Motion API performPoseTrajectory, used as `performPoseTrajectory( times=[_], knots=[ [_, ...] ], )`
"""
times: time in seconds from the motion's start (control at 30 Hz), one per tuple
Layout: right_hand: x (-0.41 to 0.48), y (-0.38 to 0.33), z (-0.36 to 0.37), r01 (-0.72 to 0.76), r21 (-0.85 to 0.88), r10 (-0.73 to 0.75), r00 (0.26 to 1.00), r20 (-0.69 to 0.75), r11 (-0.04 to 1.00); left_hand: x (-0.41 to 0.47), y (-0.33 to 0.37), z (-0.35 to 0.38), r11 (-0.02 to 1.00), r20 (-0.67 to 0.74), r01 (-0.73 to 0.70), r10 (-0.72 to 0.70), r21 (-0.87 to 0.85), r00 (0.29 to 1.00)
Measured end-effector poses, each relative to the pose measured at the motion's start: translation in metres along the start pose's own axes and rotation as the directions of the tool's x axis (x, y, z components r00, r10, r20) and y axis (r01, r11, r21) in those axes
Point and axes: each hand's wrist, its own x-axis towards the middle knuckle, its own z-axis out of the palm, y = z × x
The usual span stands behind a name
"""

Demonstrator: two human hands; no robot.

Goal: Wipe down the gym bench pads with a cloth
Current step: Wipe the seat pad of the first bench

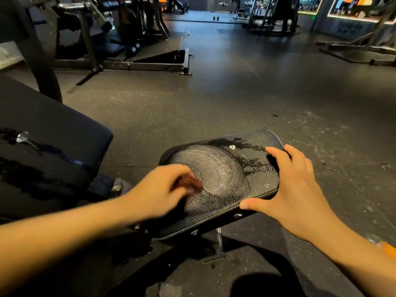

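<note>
Cracked seat pad (225, 174) under right hand (295, 185)

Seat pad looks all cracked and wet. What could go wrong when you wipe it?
The seat pad is cracked, so the cloth in the left hand might snag and peel flakes off. Wet patches beside the right hand could make its grip slip.
</note>
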Motion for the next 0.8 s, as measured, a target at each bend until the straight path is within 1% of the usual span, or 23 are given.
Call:
performPoseTrajectory(
  times=[0.07, 0.13, 0.2, 0.23, 0.27, 0.33, 0.37, 0.4, 0.43, 0.47, 0.5, 0.57, 0.6, 0.67, 0.7, 0.73, 0.77, 0.8],
  knots=[
    [0.001, -0.001, 0.0, -0.005, 0.002, 0.005, 1.0, 0.015, 1.0, 0.04, -0.028, -0.015, 0.97, -0.07, 0.171, -0.161, 0.173, 0.985],
    [0.0, -0.002, -0.001, -0.011, 0.009, 0.011, 1.0, 0.018, 1.0, 0.084, -0.044, -0.023, 0.908, -0.179, 0.305, -0.262, 0.289, 0.948],
    [-0.002, -0.003, -0.002, -0.016, 0.015, 0.016, 1.0, 0.013, 1.0, 0.109, -0.044, -0.019, 0.904, -0.267, 0.358, -0.294, 0.233, 0.918],
    [-0.003, -0.004, -0.002, -0.015, 0.018, 0.015, 1.0, 0.016, 1.0, 0.111, -0.034, -0.012, 0.926, -0.271, 0.324, -0.268, 0.191, 0.925],
    [-0.003, -0.005, -0.002, -0.014, 0.016, 0.014, 1.0, 0.019, 1.0, 0.105, -0.018, -0.004, 0.957, -0.236, 0.247, -0.207, 0.155, 0.95],
    [-0.003, -0.004, -0.002, -0.019, 0.001, 0.019, 1.0, 0.017, 1.0, 0.073, 0.021, 0.007, 0.998, -0.067, 0.042, -0.039, 0.049, 0.997],
    [-0.002, -0.003, -0.001, -0.018, -0.008, 0.018, 1.0, 0.016, 1.0, 0.049, 0.037, 0.008, 0.999, 0.038, -0.046, 0.046, -0.008, 0.998],
    [-0.002, -0.003, 0.0, -0.011, -0.013, 0.012, 1.0, 0.015, 1.0, 0.025, 0.044, 0.008, 0.993, 0.113, -0.116, 0.115, -0.004, 0.987],
    [-0.001, -0.002, 0.0, -0.006, -0.011, 0.007, 1.0, 0.017, 1.0, 0.004, 0.043, 0.005, 0.985, 0.153, -0.163, 0.153, 0.058, 0.976],
    [-0.001, -0.002, 0.001, -0.005, -0.005, 0.005, 1.0, 0.018, 1.0, -0.011, 0.035, 0.0, 0.972, 0.156, -0.185, 0.163, 0.144, 0.974],
    [0.0, -0.001, 0.001, -0.006, 0.002, 0.006, 1.0, 0.02, 1.0, -0.019, 0.024, -0.008, 0.955, 0.125, -0.179, 0.153, 0.238, 0.98],
    [0.0, -0.002, 0.002, -0.006, 0.012, 0.006, 1.0, 0.019, 1.0, -0.01, -0.009, -0.022, 0.907, 0.041, -0.09, 0.08, 0.411, 0.996],
    [0.0, -0.002, 0.002, -0.004, 0.01, 0.004, 1.0, 0.017, 1.0, 0.006, -0.025, -0.027, 0.887, -0.003, -0.012, 0.016, 0.462, 1.0],
    [0.0, -0.001, 0.003, -0.008, 0.006, 0.008, 1.0, 0.013, 1.0, 0.051, -0.046, -0.035, 0.855, -0.102, 0.195, -0.167, 0.48, 0.981],
    [-0.001, -0.001, 0.003, -0.008, 0.006, 0.008, 1.0, 0.013, 1.0, 0.069, -0.051, -0.033, 0.853, -0.139, 0.256, -0.217, 0.455, 0.966],
    [-0.001, -0.001, 0.003, -0.008, 0.011, 0.008, 1.0, 0.012, 1.0, 0.082, -0.05, -0.028, 0.864, -0.18, 0.282, -0.226, 0.418, 0.957],
    [-0.002, -0.002, 0.002, -0.01, 0.018, 0.01, 1.0, 0.01, 1.0, 0.089, -0.043, -0.021, 0.887, -0.209, 0.263, -0.194, 0.38, 0.958],
    [-0.002, -0.002, 0.002, -0.009, 0.023, 0.008, 1.0, 0.008, 1.0, 0.087, -0.031, -0.014, 0.92, -0.205, 0.204, -0.141, 0.335, 0.969]
  ],
)
